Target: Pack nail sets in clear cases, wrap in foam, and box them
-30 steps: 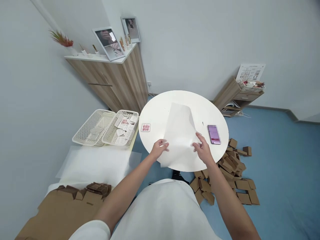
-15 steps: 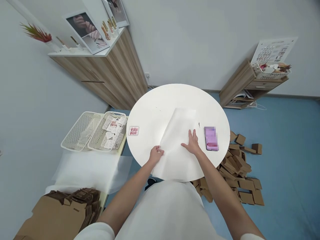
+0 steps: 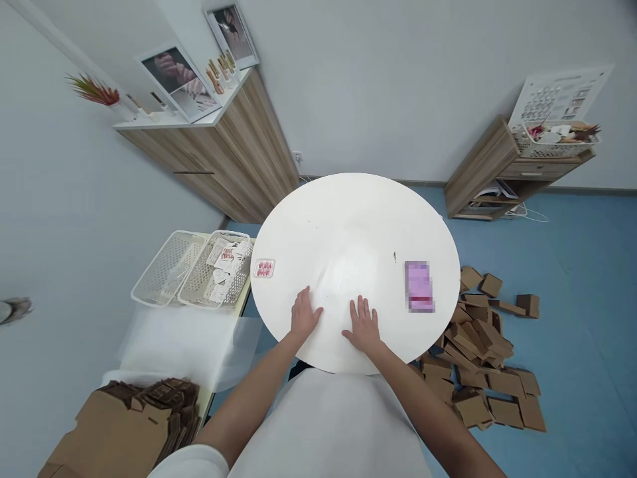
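Note:
My left hand (image 3: pixel 304 316) lies flat with fingers stretched, near the front of the round white table (image 3: pixel 358 189). To its right, my right hand (image 3: pixel 365 325) rests palm down, fingers spread, holding nothing. A faint crease or edge shows between and ahead of the hands, but the outline of the white sheet against the white tabletop is too faint to make out. By the table's left edge lies a small clear case (image 3: pixel 264 268) with pinkish-red pieces inside. On the right lies a purple rectangular item (image 3: pixel 419 287), blurred by pixelation. A tiny dark mark (image 3: pixel 395 256) shows beside it.
Two white baskets (image 3: pixel 192 234) stand on a side table at left, one holding cards. Below them are translucent sheets (image 3: pixel 174 338) and flattened cardboard (image 3: pixel 109 425). Small brown boxes (image 3: pixel 478 338) lie heaped on the floor at right. Wooden cabinets (image 3: pixel 249 146) stand behind.
Both hands have moved nearer the table's front edge and now lie flat. My left hand has let go of the sheet's edge. The sheet's raised outline no longer shows clearly.

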